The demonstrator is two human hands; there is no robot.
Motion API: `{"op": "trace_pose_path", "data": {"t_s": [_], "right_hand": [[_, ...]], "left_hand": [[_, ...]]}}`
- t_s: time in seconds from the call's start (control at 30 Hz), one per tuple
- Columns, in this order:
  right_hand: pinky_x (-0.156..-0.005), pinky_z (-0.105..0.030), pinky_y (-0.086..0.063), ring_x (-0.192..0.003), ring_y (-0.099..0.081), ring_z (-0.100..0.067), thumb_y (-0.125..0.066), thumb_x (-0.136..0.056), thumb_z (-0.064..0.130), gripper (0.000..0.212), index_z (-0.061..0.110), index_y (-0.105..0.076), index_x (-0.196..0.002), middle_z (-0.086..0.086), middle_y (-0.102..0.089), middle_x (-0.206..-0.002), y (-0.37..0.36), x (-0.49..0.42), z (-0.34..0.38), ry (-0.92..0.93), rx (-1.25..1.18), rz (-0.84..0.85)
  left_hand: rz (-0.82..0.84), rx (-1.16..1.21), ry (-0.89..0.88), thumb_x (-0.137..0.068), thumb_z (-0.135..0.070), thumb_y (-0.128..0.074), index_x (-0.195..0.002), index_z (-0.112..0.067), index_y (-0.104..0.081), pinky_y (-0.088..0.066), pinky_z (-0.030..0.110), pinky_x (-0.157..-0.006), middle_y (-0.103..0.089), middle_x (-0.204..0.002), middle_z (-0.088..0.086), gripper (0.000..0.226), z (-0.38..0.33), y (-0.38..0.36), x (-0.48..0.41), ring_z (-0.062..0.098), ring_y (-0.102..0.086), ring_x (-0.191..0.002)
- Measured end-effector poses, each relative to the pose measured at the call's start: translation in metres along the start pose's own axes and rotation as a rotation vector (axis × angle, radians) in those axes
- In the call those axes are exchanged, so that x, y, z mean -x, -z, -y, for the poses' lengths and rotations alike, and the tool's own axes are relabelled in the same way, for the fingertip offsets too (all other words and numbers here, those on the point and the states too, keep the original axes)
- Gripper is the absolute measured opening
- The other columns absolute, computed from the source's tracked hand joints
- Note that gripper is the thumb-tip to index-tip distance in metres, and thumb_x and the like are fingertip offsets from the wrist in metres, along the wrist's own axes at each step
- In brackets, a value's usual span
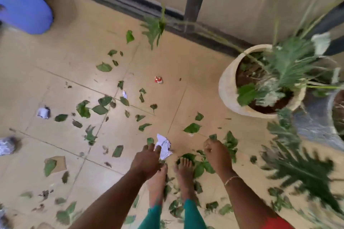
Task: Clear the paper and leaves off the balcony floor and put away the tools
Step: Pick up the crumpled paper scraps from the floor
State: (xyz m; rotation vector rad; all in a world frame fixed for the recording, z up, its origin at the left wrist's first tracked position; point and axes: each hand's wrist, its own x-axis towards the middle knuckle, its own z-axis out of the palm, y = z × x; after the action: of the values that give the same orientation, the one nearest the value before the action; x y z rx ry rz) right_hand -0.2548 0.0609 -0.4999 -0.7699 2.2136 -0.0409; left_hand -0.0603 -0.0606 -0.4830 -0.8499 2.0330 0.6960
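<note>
My left hand (147, 160) reached down with its fingers (149, 148) stretched nearly straight, the tips touching the near edge of a crumpled white paper (164, 147) at 12 o'clock from my knuckles; nothing was gripped. My right hand (216, 151), at 3 o'clock from the left, had its fingers curled into a loose fist with a small leaf (213, 137) right at the knuckles. Through the blur I could not tell whether that leaf was held or only lay on the floor beyond. A thin bracelet (231, 179) sat on that wrist. My bare feet (184, 170) stood just below both hands, at 6 o'clock, among green leaves (192, 128) scattered over the tiled floor (74, 52) on every side. Farther out, a red wrapper (158, 80) lay at 12 o'clock, a small paper scrap (124, 94) at 11, a grey-white paper wad (43, 112) at 10 and a brown card piece (60, 161) at 9, a leaf lying on it. A pale pot (228, 87) of soil and fronds stood at 2 o'clock, and a blue barrel (24, 5) at 10 o'clock by the dark railing base (130, 3).
</note>
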Motion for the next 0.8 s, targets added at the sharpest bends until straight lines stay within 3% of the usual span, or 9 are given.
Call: {"op": "trace_pose_path", "data": {"t_s": [0.1,0.17,0.23,0.3,0.43,0.53,0.63,0.7,0.8], "right_hand": [[-0.071,-0.032,-0.05,-0.089,-0.061,-0.029,-0.051,-0.085,0.005,0.018,0.014,-0.064,-0.094,-0.009,-0.064,-0.095,-0.045,-0.056,-0.015,0.046,0.069,-0.007],[-0.073,-0.032,-0.048,-0.09,-0.059,-0.028,-0.05,-0.084,0.002,0.024,0.017,-0.065,-0.097,-0.007,-0.06,-0.099,-0.071,-0.085,-0.027,0.12,0.154,0.007],[-0.075,-0.033,-0.049,-0.091,-0.058,-0.027,-0.052,-0.083,0.001,0.031,0.02,-0.066,-0.104,-0.005,-0.057,-0.103,-0.086,-0.108,-0.038,0.214,0.22,0.04],[-0.07,-0.037,-0.053,-0.084,-0.059,-0.03,-0.06,-0.078,0.001,0.033,0.02,-0.067,-0.104,-0.007,-0.056,-0.101,-0.097,-0.126,-0.047,0.322,0.307,0.053],[-0.045,-0.031,-0.045,-0.055,-0.051,-0.027,-0.082,-0.054,0.001,0.036,0.014,-0.066,-0.083,-0.009,-0.052,-0.077,-0.106,-0.141,-0.048,0.523,0.454,0.022],[-0.048,-0.029,-0.039,-0.057,-0.048,-0.024,-0.082,-0.054,0.002,0.033,0.013,-0.061,-0.078,-0.008,-0.047,-0.075,-0.116,-0.156,-0.048,0.614,0.468,-0.015],[-0.047,-0.03,-0.038,-0.056,-0.045,-0.023,-0.079,-0.053,-0.001,0.029,0.014,-0.059,-0.068,-0.006,-0.044,-0.071,-0.12,-0.163,-0.049,0.653,0.453,-0.035],[-0.048,-0.032,-0.041,-0.059,-0.048,-0.024,-0.079,-0.055,-0.001,0.026,0.013,-0.059,-0.065,-0.005,-0.047,-0.07,-0.118,-0.162,-0.045,0.668,0.398,-0.055],[-0.049,-0.034,-0.043,-0.06,-0.05,-0.022,-0.07,-0.065,-0.009,0.025,0.01,-0.054,-0.065,-0.005,-0.053,-0.067,-0.108,-0.163,-0.031,0.67,0.154,-0.114]], "left_hand": [[-0.013,-0.148,-0.086,-0.081,-0.031,-0.066,-0.143,-0.017,-0.03,-0.046,0.038,-0.082,-0.034,-0.141,0.016,0.073,0.004,-0.039,-0.058,0.033,-0.04,-0.124],[-0.018,-0.288,-0.177,-0.039,-0.029,-0.087,-0.114,-0.021,-0.065,-0.049,0.032,-0.054,-0.06,-0.112,0.019,0.079,0.009,-0.057,-0.089,0.033,-0.063,-0.088],[-0.151,-0.38,-0.255,-0.013,-0.019,-0.086,-0.088,-0.022,-0.073,-0.041,0.025,-0.038,-0.069,-0.09,0.016,0.077,0.019,-0.078,-0.121,0.029,-0.065,-0.066],[-0.161,-0.463,-0.295,-0.019,-0.02,-0.087,-0.096,-0.021,-0.068,-0.043,0.028,-0.041,-0.068,-0.095,0.019,0.08,0.02,-0.093,-0.142,0.031,-0.066,-0.074],[-0.142,-0.496,-0.369,-0.066,-0.022,-0.079,-0.118,-0.019,-0.058,-0.049,0.035,-0.063,-0.053,-0.119,0.022,0.056,0.021,-0.102,-0.158,0.032,-0.057,-0.1],[-0.157,-0.415,-0.353,-0.055,-0.017,-0.083,-0.102,-0.015,-0.066,-0.045,0.027,-0.048,-0.061,-0.105,0.018,0.05,0.019,-0.104,-0.164,0.029,-0.062,-0.086],[-0.105,-0.419,-0.336,-0.087,-0.004,-0.05,-0.13,-0.004,-0.037,-0.047,0.032,-0.065,-0.031,-0.137,0.026,0.045,0.022,-0.115,-0.166,0.034,-0.044,-0.115],[-0.131,-0.338,-0.299,-0.084,-0.003,-0.052,-0.13,0.001,-0.036,-0.051,0.033,-0.065,-0.029,-0.14,0.028,0.049,0.023,-0.119,-0.166,0.035,-0.045,-0.114],[-0.227,-0.2,-0.335,-0.043,-0.024,-0.083,-0.091,-0.008,-0.058,-0.045,0.027,-0.045,-0.06,-0.097,0.013,0.056,0.034,-0.117,-0.162,0.026,-0.057,-0.078]]}}
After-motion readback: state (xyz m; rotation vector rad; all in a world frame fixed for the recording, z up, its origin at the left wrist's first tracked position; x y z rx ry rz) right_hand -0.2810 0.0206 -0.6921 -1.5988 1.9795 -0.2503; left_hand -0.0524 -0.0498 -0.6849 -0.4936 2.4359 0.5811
